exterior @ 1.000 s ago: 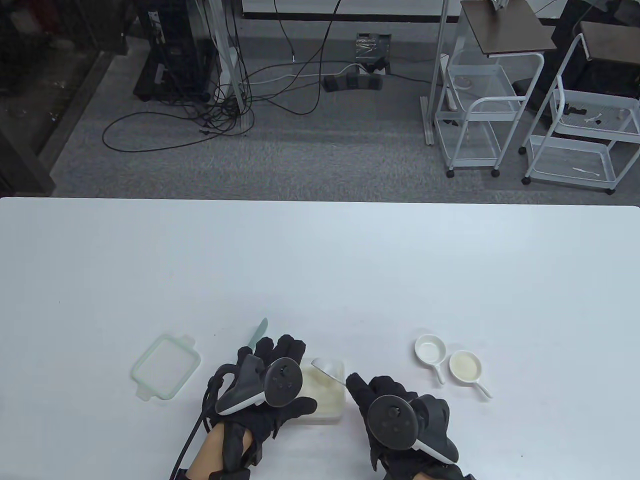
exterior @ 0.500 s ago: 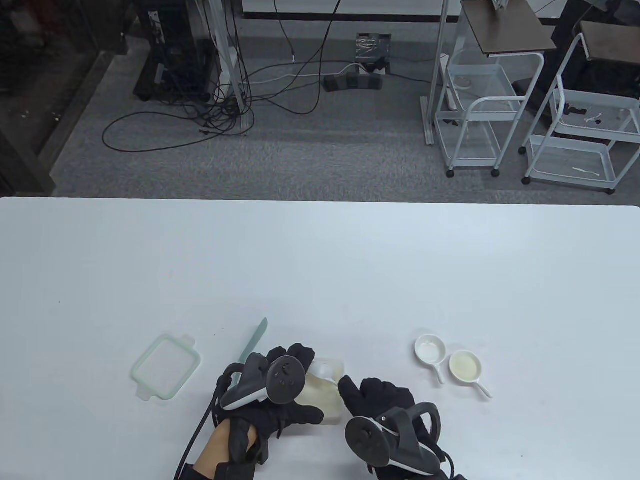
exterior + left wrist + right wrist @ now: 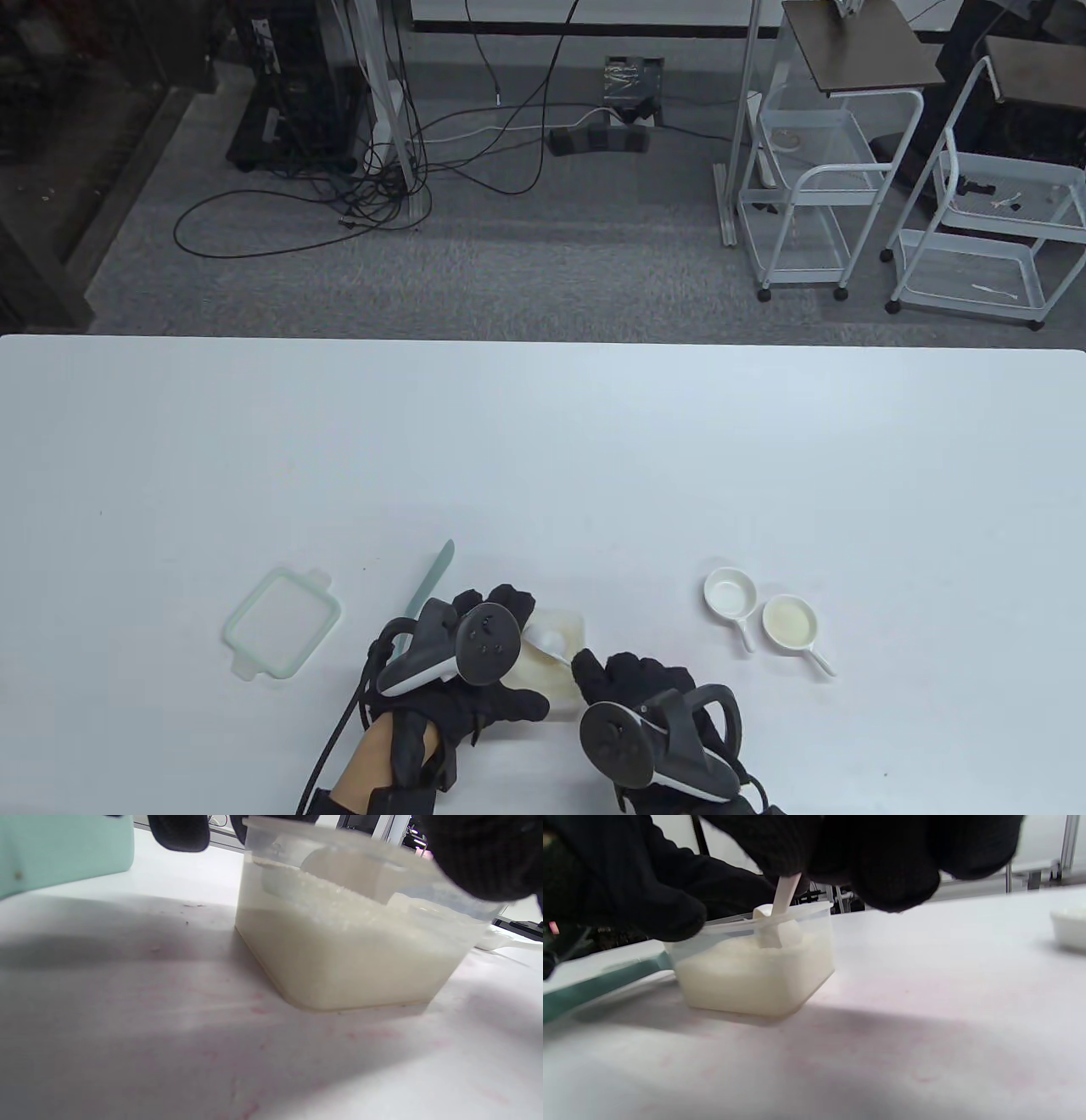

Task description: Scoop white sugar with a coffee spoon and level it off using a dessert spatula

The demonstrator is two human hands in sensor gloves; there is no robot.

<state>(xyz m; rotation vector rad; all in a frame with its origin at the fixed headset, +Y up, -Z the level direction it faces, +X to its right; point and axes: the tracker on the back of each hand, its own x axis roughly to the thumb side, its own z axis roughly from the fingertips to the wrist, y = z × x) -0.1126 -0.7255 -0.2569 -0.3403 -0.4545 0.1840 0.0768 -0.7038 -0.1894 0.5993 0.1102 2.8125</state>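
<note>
A clear plastic container (image 3: 572,626) of white sugar (image 3: 543,671) stands near the table's front edge. My left hand (image 3: 517,654) grips it, fingers on the far rim and thumb on the near side. My right hand (image 3: 590,666) pinches the handle of a white coffee spoon (image 3: 547,638), whose bowl is dipped in the sugar. The right wrist view shows the spoon (image 3: 780,912) going down into the container (image 3: 755,980). The left wrist view shows the spoon bowl (image 3: 339,870) through the container wall (image 3: 348,955). The mint-green dessert spatula (image 3: 431,579) lies on the table left of the container, its handle end hidden under my left hand.
The container's mint-rimmed lid (image 3: 280,632) lies to the left. Two small white handled dishes (image 3: 731,592) (image 3: 791,621) stand to the right, the right one holding some pale contents. The wide white table (image 3: 543,441) stretches away behind everything.
My left hand moved right and closed around the container. My right hand rolled over and lowered the spoon from above the rim into the sugar.
</note>
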